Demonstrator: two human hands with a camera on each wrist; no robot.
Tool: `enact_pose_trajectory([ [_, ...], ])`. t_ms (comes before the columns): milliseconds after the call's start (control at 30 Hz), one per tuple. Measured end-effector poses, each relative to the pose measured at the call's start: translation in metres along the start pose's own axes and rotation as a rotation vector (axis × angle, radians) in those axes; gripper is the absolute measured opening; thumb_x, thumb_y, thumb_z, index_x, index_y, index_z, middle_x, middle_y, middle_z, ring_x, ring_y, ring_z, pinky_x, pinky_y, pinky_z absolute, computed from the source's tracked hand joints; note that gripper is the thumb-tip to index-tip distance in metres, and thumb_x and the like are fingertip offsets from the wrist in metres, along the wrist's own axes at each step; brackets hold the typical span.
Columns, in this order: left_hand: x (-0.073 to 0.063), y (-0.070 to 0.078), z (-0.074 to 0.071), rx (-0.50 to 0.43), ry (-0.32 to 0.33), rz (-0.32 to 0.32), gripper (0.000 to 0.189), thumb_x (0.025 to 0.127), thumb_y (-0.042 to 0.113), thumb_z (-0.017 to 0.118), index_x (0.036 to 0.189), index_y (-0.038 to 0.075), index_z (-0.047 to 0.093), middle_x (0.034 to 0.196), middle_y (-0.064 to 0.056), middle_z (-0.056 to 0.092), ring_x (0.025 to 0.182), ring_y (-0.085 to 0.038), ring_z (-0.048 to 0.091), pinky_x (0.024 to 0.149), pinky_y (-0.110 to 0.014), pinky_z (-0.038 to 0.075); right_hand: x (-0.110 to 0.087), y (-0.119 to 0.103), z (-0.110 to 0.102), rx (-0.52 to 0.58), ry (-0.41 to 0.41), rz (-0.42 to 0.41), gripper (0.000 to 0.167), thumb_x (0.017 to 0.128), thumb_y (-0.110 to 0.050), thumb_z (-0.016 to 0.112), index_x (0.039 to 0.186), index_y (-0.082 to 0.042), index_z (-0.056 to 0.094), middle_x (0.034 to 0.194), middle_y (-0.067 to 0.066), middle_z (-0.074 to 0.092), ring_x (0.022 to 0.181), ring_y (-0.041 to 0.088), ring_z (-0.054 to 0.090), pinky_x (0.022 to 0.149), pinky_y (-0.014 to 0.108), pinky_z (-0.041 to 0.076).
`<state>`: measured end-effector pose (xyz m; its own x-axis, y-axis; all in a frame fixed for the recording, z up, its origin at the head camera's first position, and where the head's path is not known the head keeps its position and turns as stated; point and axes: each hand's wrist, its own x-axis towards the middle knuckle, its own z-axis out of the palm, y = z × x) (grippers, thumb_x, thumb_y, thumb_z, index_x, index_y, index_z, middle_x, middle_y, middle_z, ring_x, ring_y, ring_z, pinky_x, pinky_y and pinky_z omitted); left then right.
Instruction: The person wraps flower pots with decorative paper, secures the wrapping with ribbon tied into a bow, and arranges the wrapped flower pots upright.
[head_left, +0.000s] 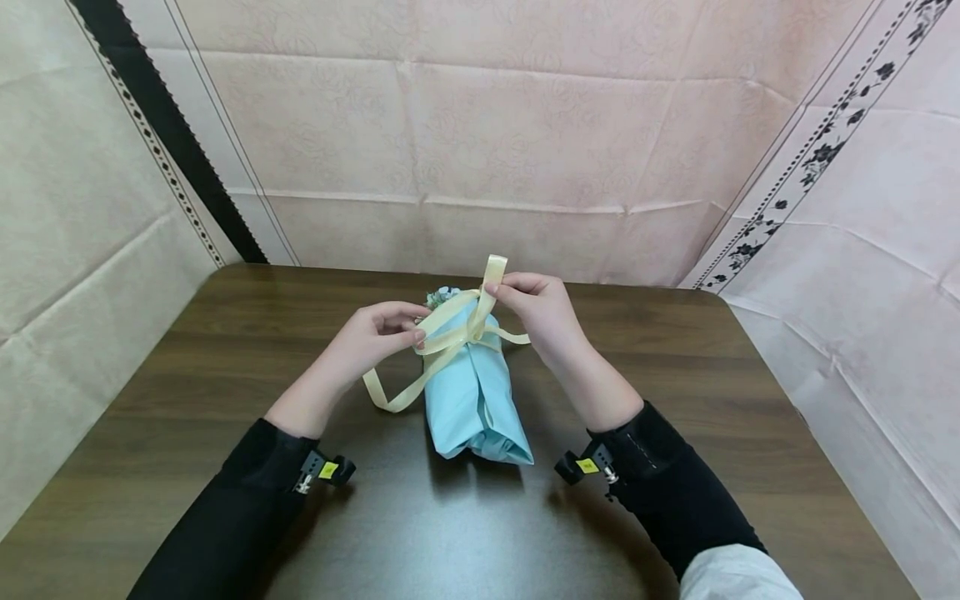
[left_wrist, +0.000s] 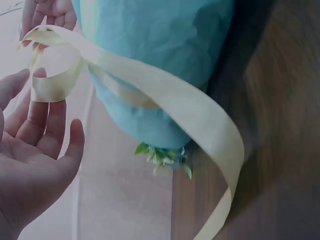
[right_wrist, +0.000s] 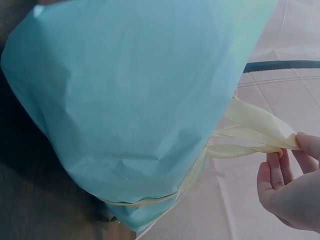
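A bouquet wrapped in light blue paper (head_left: pixel 468 400) lies on the table, its small bluish flowers (head_left: pixel 442 296) at the far end and green leaves (left_wrist: pixel 162 156) visible in the left wrist view. Cream ribbon (head_left: pixel 442 337) goes round the wrapping, with a knot and loops on top. My left hand (head_left: pixel 386 331) holds a ribbon loop at the left of the knot, its fingers loosely bent. Thumb and fingertips of my right hand (head_left: pixel 536 307) pinch another loop, raised above the knot. A long ribbon tail (head_left: pixel 390 407) hangs down on the left.
The bouquet lies on a dark wooden table (head_left: pixel 645 517), whose far edge meets a creased pale cloth (head_left: pixel 525 142). More patterned cloth (head_left: pixel 862 350) hangs along the right side. Small camera mounts (head_left: pixel 326 471) sit on both wrists.
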<state>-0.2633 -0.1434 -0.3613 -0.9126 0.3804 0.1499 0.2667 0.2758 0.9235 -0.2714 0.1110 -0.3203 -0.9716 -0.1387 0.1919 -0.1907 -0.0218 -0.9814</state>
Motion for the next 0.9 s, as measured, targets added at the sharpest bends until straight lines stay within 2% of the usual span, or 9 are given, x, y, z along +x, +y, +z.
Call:
enact_pose_trajectory([
  [133,-0.008,0.002,-0.005,-0.024,0.005,0.020,0.034,0.093,0.009,0.065,0.127,0.005,0.061,0.094,-0.009,0.070,0.094,-0.023,0.063,0.086,-0.035,0.049,0.000,0.000,0.000,-0.003,-0.002,-0.005,0.007,0.088,-0.010,0.071,0.089,-0.006,0.078,0.085,-0.001,0.071,0.102,0.020,0.059,0.096,0.038,0.041],
  [233,-0.011,0.006,-0.003,-0.059,0.006,0.016,0.033,0.092,0.007,0.067,0.125,0.004,0.061,0.096,-0.009,0.071,0.094,-0.022,0.064,0.084,-0.032,0.050,0.000,0.000,0.000,-0.011,-0.005,-0.004,0.008,0.088,-0.011,0.071,0.090,-0.005,0.077,0.085,-0.001,0.070,0.100,0.020,0.059,0.096,0.037,0.041],
  [367,-0.011,0.012,0.009,-0.090,0.003,0.010,0.033,0.090,0.005,0.069,0.123,0.003,0.063,0.102,-0.010,0.068,0.091,-0.024,0.063,0.078,-0.034,0.053,0.002,-0.001,0.000,-0.018,-0.011,-0.005,0.014,0.089,-0.011,0.072,0.095,0.001,0.076,0.084,-0.001,0.070,0.097,0.019,0.059,0.095,0.037,0.042],
  [467,-0.011,0.017,0.019,-0.098,0.010,0.008,0.035,0.090,0.004,0.069,0.124,0.007,0.063,0.103,-0.014,0.064,0.086,-0.028,0.063,0.074,-0.036,0.053,0.003,-0.001,0.001,-0.027,-0.017,-0.005,0.018,0.089,-0.011,0.071,0.097,0.004,0.074,0.085,-0.001,0.070,0.097,0.019,0.059,0.094,0.038,0.041],
  [533,-0.010,0.020,0.026,-0.101,0.015,0.021,0.039,0.090,0.003,0.069,0.127,0.010,0.062,0.109,-0.014,0.061,0.083,-0.030,0.062,0.069,-0.034,0.051,0.004,-0.001,0.001,-0.033,-0.019,-0.003,0.020,0.089,-0.011,0.071,0.099,0.005,0.073,0.084,-0.001,0.070,0.096,0.020,0.059,0.094,0.038,0.041],
  [600,-0.009,0.022,0.032,-0.114,0.010,0.043,0.044,0.089,0.000,0.069,0.131,0.012,0.060,0.120,-0.012,0.058,0.079,-0.031,0.061,0.066,-0.032,0.050,0.004,-0.002,0.002,-0.040,-0.021,-0.001,0.020,0.089,-0.012,0.071,0.099,0.006,0.073,0.084,-0.001,0.070,0.096,0.020,0.059,0.094,0.038,0.041],
  [700,-0.005,0.026,0.040,-0.139,-0.007,0.092,0.051,0.088,-0.003,0.068,0.135,0.014,0.057,0.141,0.001,0.047,0.073,-0.028,0.059,0.062,-0.027,0.048,0.004,-0.003,0.002,-0.051,-0.020,0.000,0.021,0.090,-0.012,0.071,0.101,0.006,0.073,0.086,-0.001,0.070,0.097,0.020,0.059,0.095,0.039,0.041],
  [767,-0.004,0.028,0.044,-0.155,-0.019,0.110,0.053,0.088,-0.004,0.068,0.136,0.015,0.056,0.147,0.008,0.041,0.070,-0.024,0.058,0.061,-0.024,0.047,0.004,-0.003,0.002,-0.061,-0.024,-0.002,0.022,0.090,-0.012,0.071,0.102,0.006,0.073,0.088,-0.001,0.071,0.098,0.020,0.059,0.095,0.040,0.041],
  [900,-0.001,0.031,0.049,-0.197,-0.044,0.115,0.053,0.089,-0.005,0.067,0.137,0.012,0.055,0.151,0.008,0.037,0.068,-0.019,0.057,0.060,-0.022,0.045,0.004,-0.002,0.003,-0.070,-0.037,-0.016,0.021,0.091,-0.013,0.070,0.102,0.004,0.073,0.092,0.002,0.071,0.100,0.020,0.059,0.095,0.040,0.041],
])
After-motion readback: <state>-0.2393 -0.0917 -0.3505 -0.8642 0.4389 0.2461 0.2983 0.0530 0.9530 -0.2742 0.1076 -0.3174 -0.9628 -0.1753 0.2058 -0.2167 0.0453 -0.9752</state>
